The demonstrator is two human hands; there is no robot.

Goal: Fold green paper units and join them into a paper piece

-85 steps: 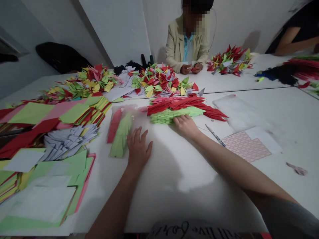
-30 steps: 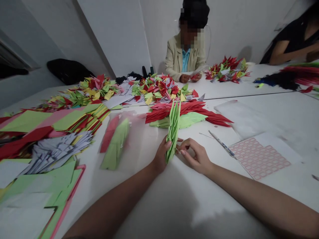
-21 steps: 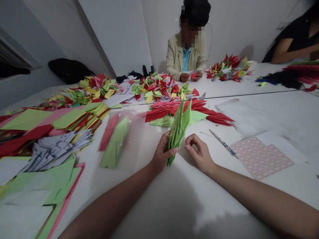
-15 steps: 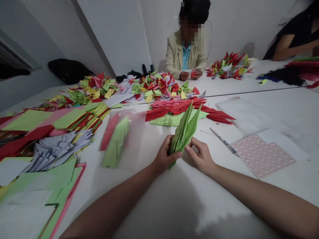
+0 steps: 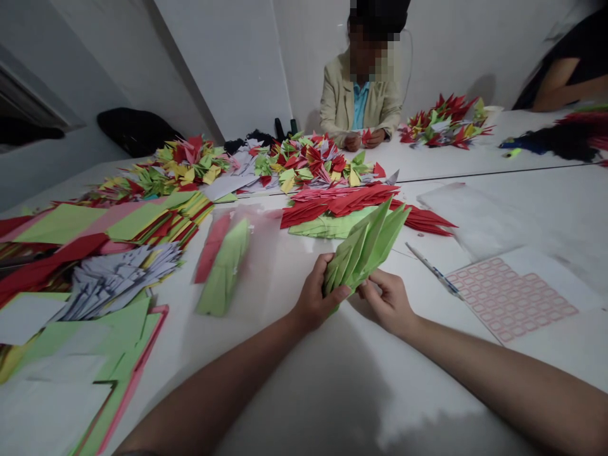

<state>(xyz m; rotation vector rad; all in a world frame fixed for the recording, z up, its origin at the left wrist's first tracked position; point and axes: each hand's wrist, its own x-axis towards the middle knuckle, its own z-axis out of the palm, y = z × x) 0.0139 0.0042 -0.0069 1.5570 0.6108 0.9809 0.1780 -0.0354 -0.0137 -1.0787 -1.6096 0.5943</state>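
Note:
A fanned bundle of green folded paper pieces (image 5: 368, 244) is held above the white table (image 5: 332, 392), its tips leaning up and to the right. My left hand (image 5: 317, 303) is closed around the bundle's lower end, thumb across the front. My right hand (image 5: 387, 299) pinches the same end from the right side. Just behind lie a flat pile of green folded pieces (image 5: 332, 225) and a pile of red folded pieces (image 5: 351, 199).
A clear bag with red and green pieces (image 5: 225, 256) lies left of my hands. A pen (image 5: 434, 271) and a pink sticker sheet (image 5: 510, 297) are to the right. Stacks of coloured paper (image 5: 118, 221) fill the left. A person opposite (image 5: 361, 95) folds paper; another person's arm (image 5: 560, 82) is far right.
My hands lifted a bundle of green pieces off the pile, brought it nearer, and tilted it from upright toward the right. My right hand came back onto its lower end.

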